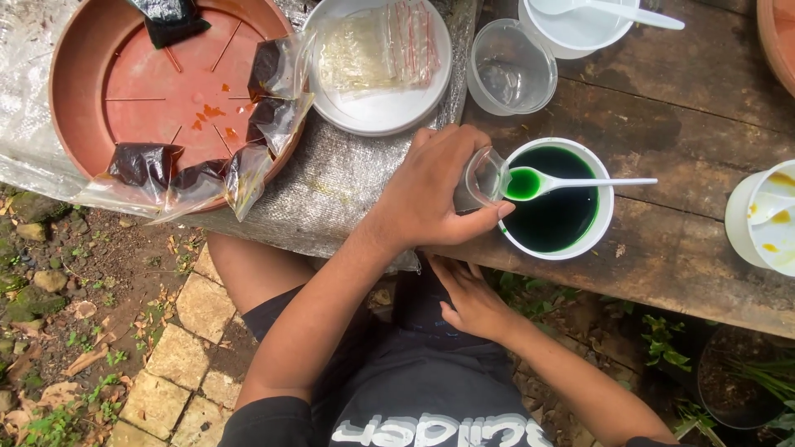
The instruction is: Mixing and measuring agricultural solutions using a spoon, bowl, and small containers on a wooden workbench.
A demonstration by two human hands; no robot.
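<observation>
A small clear cup (484, 175) sits in the middle of the frame, pinched in the left hand (431, 194) and tipped at a white bowl (604, 225) of green liquid (559, 219). A white spoon (580, 182) lies across the bowl. I think the cup is being filled, and lifting it will need a steady hand. The right hand (472, 302) rests below, fingers together, holding nothing. A brown tray (74, 91) of dark bags (145, 161) is at the upper left.
</observation>
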